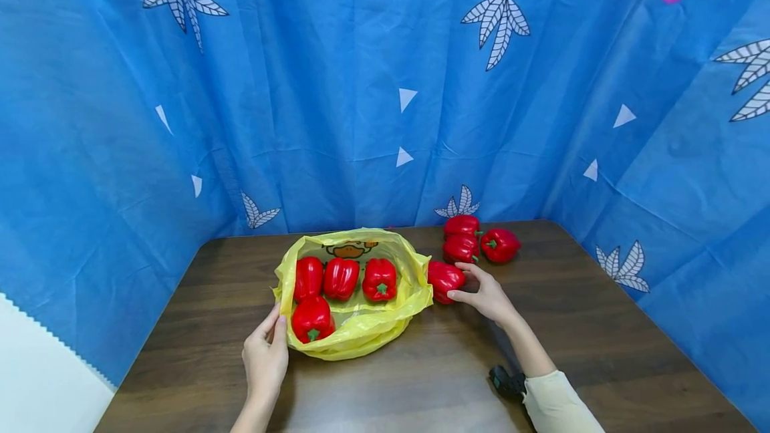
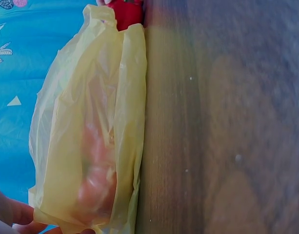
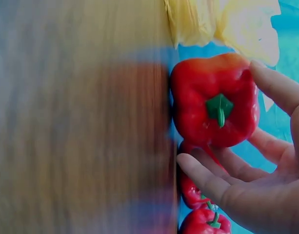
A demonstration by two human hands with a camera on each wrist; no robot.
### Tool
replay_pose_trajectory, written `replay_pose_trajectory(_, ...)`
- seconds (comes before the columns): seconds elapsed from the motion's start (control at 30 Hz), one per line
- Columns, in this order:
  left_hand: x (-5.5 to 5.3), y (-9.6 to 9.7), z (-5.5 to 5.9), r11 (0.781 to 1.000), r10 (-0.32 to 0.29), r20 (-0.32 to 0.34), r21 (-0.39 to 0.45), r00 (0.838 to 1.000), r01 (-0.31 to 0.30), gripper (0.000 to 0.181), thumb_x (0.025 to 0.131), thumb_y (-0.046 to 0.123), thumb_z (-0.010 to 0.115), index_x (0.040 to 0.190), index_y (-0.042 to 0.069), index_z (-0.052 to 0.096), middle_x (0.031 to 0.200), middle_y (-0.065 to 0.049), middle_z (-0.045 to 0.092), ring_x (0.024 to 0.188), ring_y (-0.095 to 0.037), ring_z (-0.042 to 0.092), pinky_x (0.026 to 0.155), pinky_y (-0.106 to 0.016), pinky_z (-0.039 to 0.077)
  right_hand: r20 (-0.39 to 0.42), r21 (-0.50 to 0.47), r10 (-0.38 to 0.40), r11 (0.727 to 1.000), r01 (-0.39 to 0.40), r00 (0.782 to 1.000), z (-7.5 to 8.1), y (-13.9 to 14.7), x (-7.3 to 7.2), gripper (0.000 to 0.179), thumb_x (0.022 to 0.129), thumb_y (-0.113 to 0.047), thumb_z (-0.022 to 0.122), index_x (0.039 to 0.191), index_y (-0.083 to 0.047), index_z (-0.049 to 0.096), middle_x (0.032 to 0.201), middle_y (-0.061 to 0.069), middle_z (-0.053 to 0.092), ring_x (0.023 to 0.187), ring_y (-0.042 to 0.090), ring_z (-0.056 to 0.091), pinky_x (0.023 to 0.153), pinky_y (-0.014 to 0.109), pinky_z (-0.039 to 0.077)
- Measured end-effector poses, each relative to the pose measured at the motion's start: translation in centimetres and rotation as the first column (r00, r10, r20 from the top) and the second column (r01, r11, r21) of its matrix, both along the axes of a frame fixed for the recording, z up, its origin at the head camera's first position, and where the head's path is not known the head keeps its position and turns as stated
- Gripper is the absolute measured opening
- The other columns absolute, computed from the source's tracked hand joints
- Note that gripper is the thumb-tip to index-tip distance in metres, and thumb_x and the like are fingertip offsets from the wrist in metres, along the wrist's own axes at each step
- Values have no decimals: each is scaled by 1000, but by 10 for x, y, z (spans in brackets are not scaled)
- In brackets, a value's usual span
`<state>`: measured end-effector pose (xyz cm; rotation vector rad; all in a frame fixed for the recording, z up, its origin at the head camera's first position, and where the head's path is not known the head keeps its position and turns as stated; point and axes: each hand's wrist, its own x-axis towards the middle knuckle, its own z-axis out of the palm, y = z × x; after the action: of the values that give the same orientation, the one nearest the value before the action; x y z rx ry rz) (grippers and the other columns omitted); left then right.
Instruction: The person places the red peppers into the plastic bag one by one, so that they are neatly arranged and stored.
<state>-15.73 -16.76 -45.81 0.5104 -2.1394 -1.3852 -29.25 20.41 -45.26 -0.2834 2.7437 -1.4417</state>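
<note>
The left hand [image 1: 266, 356] pinches the left edge of the yellow bag [image 1: 367, 343], which lies with its mouth wide and four red peppers [image 1: 341, 279] inside. The right hand [image 1: 490, 299], fingers spread, is at another pepper [image 1: 444, 280] on the table [image 1: 210, 333] just beside the bag's right side — its fingertips touch it, though I cannot tell whether they grip. Three more peppers [image 1: 461, 248] sit close together behind that one, toward the right — near the table's back edge.

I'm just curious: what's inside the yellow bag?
Four red bell peppers show inside the yellow bag. Its near side covers part of the bottom, so anything behind it cannot be seen.
</note>
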Motion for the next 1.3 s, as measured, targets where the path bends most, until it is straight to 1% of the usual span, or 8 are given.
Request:
replay_pose_trajectory(0.13, 0, 0, 1, 1000, -5, 13, 9, 1000, 5, 33, 90, 21, 52, 120, 12, 57, 120, -4, 56, 106, -17, 52, 71, 4, 32, -28, -4, -14, 1000, 14, 1000, -2, -6, 0, 74, 65, -37, 76, 128, -19, 43, 128, 9, 47, 108, 30, 48, 81, 40, 50)
replay_pose_trajectory(0.3, 0, 0, 2, 1000, -17, 20, 18, 1000, 17, 33, 90, 21, 51, 121, 11, 56, 121, -4, 55, 108, -17, 51, 72, 3, 32, -50, -2, -41, 999, 41, 998, -5, -9, 2, 74, 65, -36, 77, 128, -16, 42, 126, 10, 49, 106, 31, 49, 82, 41, 49)
replay_pose_trajectory(0.63, 1, 0, 3, 999, -34, 26, 22, 999, 33, 34, 90, 21, 50, 122, 10, 55, 123, -4, 54, 110, -18, 50, 73, 3, 32, -29, 2, -107, 994, 107, 994, -5, -11, 3, 74, 64, -38, 77, 127, -19, 43, 125, 11, 50, 104, 29, 50, 80, 40, 49)
replay_pose_trajectory(0.9, 1, 0, 4, 999, -29, 17, 20, 999, 29, 34, 90, 20, 50, 122, 10, 55, 122, -5, 55, 109, -19, 51, 72, 3, 32, -35, 10, -124, 992, 124, 992, -3, -11, 3, 74, 64, -41, 76, 127, -20, 43, 125, 10, 50, 103, 27, 50, 83, 41, 48)
replay_pose_trajectory(1.0, 1, 1, 3, 999, -28, 16, 23, 999, 28, 33, 90, 20, 51, 122, 10, 55, 122, -4, 55, 108, -19, 52, 72, 3, 32, -50, 6, -135, 991, 136, 990, 2, -9, 4, 75, 65, -42, 76, 127, -20, 42, 124, 10, 50, 103, 28, 51, 82, 41, 49)
replay_pose_trajectory(1.07, 1, 1, 3, 999, -28, 16, 23, 999, 28, 33, 90, 20, 51, 122, 10, 55, 122, -4, 55, 109, -19, 51, 73, 3, 32, -73, 2, -139, 990, 139, 988, 9, -8, 6, 75, 65, -41, 75, 128, -18, 41, 125, 12, 50, 103, 30, 52, 81, 41, 50)
replay_pose_trajectory(1.2, 1, 0, 3, 1000, -24, 12, 18, 1000, 24, 33, 90, 20, 51, 121, 10, 56, 122, -5, 55, 109, -20, 52, 73, 3, 32, -118, -4, -171, 985, 171, 978, 26, -7, 11, 77, 66, -42, 75, 130, -17, 39, 126, 13, 48, 102, 31, 52, 77, 41, 52)
replay_pose_trajectory(1.3, 1, 0, 2, 1000, -18, 3, 20, 1000, 18, 32, 90, 18, 51, 120, 9, 56, 121, -5, 56, 108, -19, 52, 73, 3, 32, -149, -36, -194, 981, 191, 969, 41, -10, 15, 78, 65, -43, 75, 130, -19, 39, 127, 11, 48, 103, 29, 51, 77, 41, 52)
